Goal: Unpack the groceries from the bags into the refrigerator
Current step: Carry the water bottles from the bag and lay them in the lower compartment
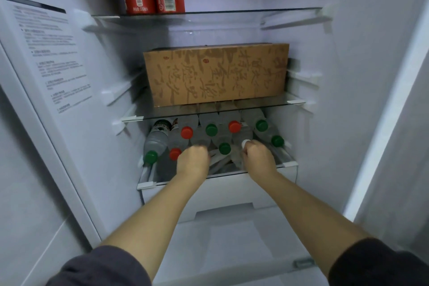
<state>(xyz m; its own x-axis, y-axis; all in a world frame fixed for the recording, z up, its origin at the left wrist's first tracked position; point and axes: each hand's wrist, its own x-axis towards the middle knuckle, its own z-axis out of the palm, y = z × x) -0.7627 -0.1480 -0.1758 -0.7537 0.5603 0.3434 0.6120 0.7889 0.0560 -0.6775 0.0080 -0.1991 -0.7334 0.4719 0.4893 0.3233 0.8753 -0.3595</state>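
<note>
Where bottles (156, 140) crowd the refrigerator shelf (290, 164), the right hand (257, 158) grips a white-capped bottle (238, 155) — the left hand (193, 161), blurred, seems curled; round what I cannot tell.

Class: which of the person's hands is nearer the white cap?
Right. The right hand lies against the white cap, just in front of it; the left hand is farther off, leftward, past a green cap.

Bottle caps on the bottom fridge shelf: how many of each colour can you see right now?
Green caps: 5
Red caps: 3
White cap: 1, right against the right hand
Total: 9 visible caps
</note>
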